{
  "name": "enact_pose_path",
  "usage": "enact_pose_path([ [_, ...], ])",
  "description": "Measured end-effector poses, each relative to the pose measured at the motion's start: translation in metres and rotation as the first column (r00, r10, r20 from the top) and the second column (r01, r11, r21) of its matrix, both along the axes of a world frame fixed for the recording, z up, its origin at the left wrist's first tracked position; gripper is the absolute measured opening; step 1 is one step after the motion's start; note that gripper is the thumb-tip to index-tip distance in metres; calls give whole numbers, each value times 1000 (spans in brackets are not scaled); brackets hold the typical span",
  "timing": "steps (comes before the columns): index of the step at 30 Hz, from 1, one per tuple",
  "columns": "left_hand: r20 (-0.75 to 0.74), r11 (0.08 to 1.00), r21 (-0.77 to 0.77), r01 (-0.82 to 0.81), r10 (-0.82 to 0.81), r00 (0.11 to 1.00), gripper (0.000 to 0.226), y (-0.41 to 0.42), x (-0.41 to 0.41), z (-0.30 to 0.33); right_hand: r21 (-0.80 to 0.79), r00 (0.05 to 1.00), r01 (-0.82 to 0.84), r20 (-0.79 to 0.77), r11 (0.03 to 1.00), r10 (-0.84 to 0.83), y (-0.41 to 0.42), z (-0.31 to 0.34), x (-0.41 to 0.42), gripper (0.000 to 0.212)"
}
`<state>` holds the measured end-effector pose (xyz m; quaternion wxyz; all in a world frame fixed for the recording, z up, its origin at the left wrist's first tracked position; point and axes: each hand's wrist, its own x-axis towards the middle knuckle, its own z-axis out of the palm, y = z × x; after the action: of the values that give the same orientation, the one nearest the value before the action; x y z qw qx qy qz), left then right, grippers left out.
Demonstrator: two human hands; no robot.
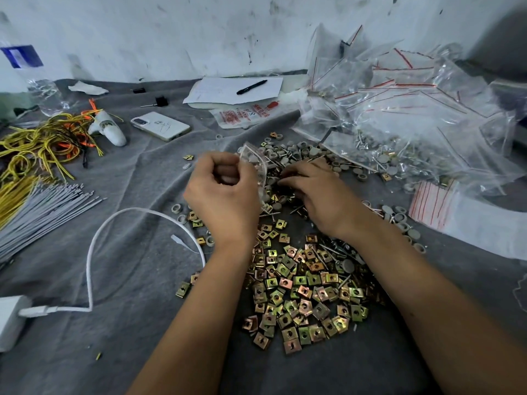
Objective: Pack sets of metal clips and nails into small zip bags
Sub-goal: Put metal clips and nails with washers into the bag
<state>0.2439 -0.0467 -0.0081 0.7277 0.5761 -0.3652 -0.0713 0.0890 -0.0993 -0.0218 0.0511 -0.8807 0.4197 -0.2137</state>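
Currently filling | left hand (225, 192) is curling round a small zip bag (255, 158), holding it above the clips pile (302, 292) | right hand (319, 195) is pinching among nails (288, 172); catch unclear | advice: keep the bag mouth open beside the pile.

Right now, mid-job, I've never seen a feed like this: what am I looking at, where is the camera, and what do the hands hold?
There is no machine here. One head-worn camera looks down at a person's bare hands over a grey cloth. The left hand pinches a small clear zip bag. The right hand reaches into a pile of screws and grey round caps; what its fingertips grip is hidden. Nearer lie square brass-coloured metal clips. Filled clear zip bags are heaped at the right, and a white phone lies at the left.
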Motion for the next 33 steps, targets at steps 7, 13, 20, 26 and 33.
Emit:
enact_pose_path([
  [7, -173, 999, 1, 42, -41, 984, 19, -3, 4, -2, 73, 990, 140, -34, 987, -138, -2, 1, 2, 29],
  [13, -180, 998, 22, 52, -47, 983, 14, -4, 5, -4, 129, 989, 149, -7, 980, -149, 2, 6, -9, 24],
  [20, -170, 997, 47, 64, -55, 984, 11, -4, 5, -5, 162, 993, 88, 69, 983, -100, 7, 5, -10, 16],
  [26, -167, 996, 50, 75, -66, 984, 8, -3, 5, -4, 159, 989, 38, 138, 987, -60, 8, 4, -8, 12],
  [33, -156, 993, 74, 96, -84, 984, 9, -3, 6, -5, 146, 987, -20, 160, 989, -4, 9, 0, -6, 29],
])
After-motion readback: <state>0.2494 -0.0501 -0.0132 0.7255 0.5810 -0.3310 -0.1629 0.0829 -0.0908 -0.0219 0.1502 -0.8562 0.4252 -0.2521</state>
